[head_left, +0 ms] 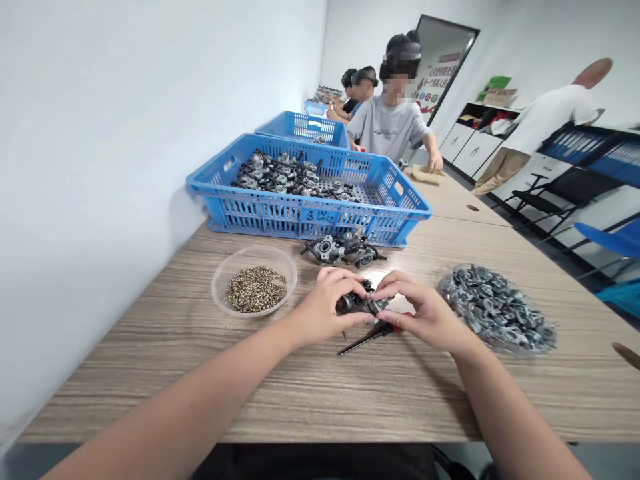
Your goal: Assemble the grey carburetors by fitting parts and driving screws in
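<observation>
left hand [325,308]: grips the part [361,303]
right hand [423,312]: pinches the part too (screwdriver [373,335] beneath)
bowl [254,279]: left of the part

Little can be read here. The near wall of the large blue crate [320,217], far from the viewer at the middle of the table, carries dark hand-drawn marks near its centre, too small and blurred to make out. The grey T-shirt [387,130] of the person seated farther along has a short line of dark print across the chest; it seems to begin "UN", and the rest is unclear. On the far wall, a board [440,73] shows red and white lettering, not legible at this size.
</observation>
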Tool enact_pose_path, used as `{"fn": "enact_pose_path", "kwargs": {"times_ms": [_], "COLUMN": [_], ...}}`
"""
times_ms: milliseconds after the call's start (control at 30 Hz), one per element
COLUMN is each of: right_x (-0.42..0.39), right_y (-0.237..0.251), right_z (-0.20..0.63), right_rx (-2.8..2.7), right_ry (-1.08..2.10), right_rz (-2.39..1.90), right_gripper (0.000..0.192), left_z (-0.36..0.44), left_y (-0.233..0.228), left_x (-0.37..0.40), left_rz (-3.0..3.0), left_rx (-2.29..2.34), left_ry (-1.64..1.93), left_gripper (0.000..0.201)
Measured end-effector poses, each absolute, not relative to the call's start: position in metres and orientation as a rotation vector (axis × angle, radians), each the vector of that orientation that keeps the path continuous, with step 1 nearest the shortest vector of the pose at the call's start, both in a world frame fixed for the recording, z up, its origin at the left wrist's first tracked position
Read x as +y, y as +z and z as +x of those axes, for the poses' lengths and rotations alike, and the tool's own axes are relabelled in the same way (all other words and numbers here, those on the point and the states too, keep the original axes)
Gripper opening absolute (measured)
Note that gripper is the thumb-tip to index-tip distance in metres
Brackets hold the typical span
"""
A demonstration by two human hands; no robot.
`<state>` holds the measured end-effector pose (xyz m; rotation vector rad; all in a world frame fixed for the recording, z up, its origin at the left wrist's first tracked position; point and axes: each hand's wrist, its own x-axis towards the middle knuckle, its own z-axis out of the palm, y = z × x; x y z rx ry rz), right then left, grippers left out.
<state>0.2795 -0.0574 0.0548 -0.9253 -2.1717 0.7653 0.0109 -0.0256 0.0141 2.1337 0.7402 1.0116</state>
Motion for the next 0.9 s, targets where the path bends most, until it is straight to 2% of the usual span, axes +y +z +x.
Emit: {"fn": "enact_pose_path", "kwargs": {"times_ms": [400, 900], "right_x": [-0.0588, -0.0609], "right_y": [0.0583, 0.0628], "right_z": [0.2782, 0.2702], "right_rx": [-2.189, -2.160], "right_ry": [0.673, 0.527], "right_rz": [-0.879, -0.895], "right_gripper": [0.033, 0.020], "left_z": [0.0100, 0.0116], "left_y": [0.0169, 0.0155], "left_x": [-0.0265, -0.0288], "left_rz": [2.163, 2.150], "left_rx": [0.754, 0.876], "left_ry": [1.002, 1.004], "left_gripper": [0.034, 0.026]}}
